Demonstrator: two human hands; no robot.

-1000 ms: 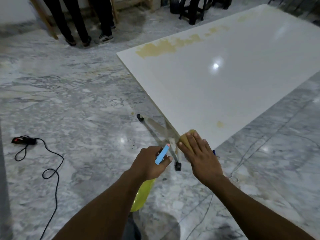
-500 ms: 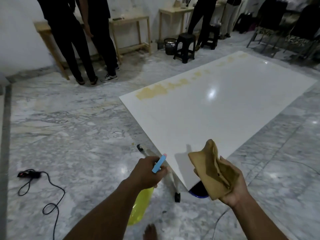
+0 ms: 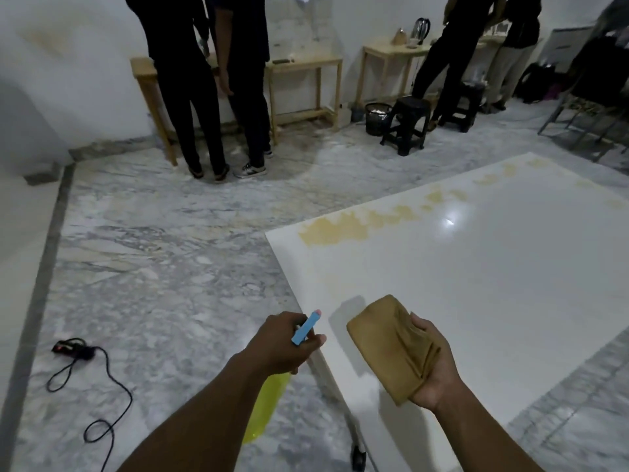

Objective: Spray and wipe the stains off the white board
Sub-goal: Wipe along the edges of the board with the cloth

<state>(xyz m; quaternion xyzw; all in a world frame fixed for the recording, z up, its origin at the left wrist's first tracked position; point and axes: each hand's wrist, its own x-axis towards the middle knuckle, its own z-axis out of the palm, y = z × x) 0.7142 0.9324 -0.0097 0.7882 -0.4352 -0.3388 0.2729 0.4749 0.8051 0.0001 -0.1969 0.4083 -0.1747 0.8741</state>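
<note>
A large white board (image 3: pixel 476 284) lies flat, low over the marble floor, filling the right half of the view. Yellow-brown stains (image 3: pixel 343 228) run along its far left edge toward the back. My left hand (image 3: pixel 286 342) grips a spray bottle (image 3: pixel 265 407) with a yellow body hanging below my wrist and a blue nozzle pointing up toward the board. My right hand (image 3: pixel 432 373) holds a folded brown cloth (image 3: pixel 391 338) palm up, lifted above the board's near corner.
A black cable with a plug (image 3: pixel 71 349) lies on the floor at the left. Several people in dark clothes (image 3: pixel 204 97) stand by wooden tables (image 3: pixel 306 83) at the back. Black stools (image 3: pixel 406 124) and a bin (image 3: pixel 377 119) stand beyond the board.
My right hand lifted the cloth off the board's near corner and turned palm up. The view tilted up to show the room. My left hand kept the spray bottle.
</note>
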